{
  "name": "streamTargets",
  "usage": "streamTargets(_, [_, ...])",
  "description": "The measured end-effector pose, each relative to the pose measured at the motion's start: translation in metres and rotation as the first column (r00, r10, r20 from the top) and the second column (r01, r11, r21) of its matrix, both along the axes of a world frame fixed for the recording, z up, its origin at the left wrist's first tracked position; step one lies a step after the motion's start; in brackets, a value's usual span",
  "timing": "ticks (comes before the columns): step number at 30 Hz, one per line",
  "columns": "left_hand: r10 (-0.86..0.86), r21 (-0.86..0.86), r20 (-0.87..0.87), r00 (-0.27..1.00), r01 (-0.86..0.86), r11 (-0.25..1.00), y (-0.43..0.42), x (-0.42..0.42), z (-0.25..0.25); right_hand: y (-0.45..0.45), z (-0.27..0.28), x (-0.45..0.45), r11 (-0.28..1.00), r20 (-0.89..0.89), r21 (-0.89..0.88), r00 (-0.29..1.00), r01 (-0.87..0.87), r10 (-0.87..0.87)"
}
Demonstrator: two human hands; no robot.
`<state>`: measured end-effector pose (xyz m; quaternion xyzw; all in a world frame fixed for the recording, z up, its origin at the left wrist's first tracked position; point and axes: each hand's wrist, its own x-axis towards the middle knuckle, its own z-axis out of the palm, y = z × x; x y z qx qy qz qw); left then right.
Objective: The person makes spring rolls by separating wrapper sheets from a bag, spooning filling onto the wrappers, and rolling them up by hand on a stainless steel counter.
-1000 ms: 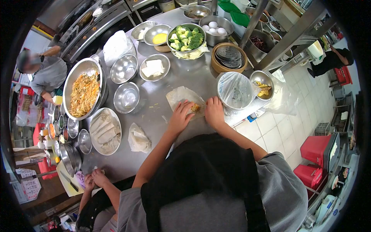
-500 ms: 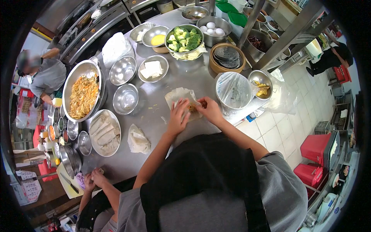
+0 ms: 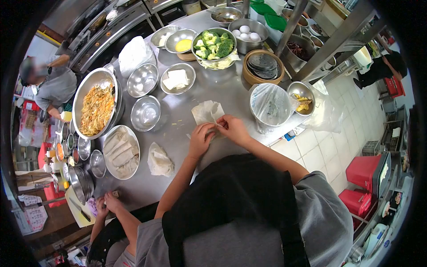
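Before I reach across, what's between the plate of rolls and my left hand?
A crumpled whitish bundle lies on the table between the plate of rolls and your left hand, in the head view.

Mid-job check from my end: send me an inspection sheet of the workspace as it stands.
Surface: steel table, with thin food strips scattered left of the work.
Job's things: pale wrapper sheet under the hands, any filling there hidden; shredded filling in a large bowl; rolled wraps on a round plate.
Clutter: broccoli, eggs and a plastic-covered bowl around the table's far and right sides.
Grippers: bare hands; left hand and right hand close together at the sheet's near part, exact grip unclear.
Cables: nothing seen.
Surroundings: co-worker's hands at the table edge; knife on a cutting board; red bins at right.
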<state>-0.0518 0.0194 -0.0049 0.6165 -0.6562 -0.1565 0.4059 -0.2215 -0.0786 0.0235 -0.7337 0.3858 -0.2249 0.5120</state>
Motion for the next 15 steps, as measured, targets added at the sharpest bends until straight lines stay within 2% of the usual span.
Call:
streamTargets(6, [0.047,0.045,-0.094,0.994,-0.043,0.998,0.003,-0.004,0.002,0.003,-0.009,0.001,0.993,0.000,-0.100,0.998,-0.063,0.064])
streamTargets(9, [0.039,0.027,-0.109,0.993,-0.037,0.999,0.005,-0.006,0.003,0.001,-0.012,0.000,0.964,-0.003,-0.252,0.997,-0.079,0.081])
streamTargets(12, [0.028,0.012,-0.142,0.989,-0.027,1.000,0.005,-0.007,0.008,-0.001,-0.012,0.000,0.976,0.004,-0.195,0.995,-0.099,0.102])
streamTargets(15, [0.020,-0.025,-0.128,0.992,-0.023,0.999,0.002,-0.007,0.007,-0.006,-0.009,-0.003,0.909,-0.096,-0.363,0.978,-0.206,0.183])
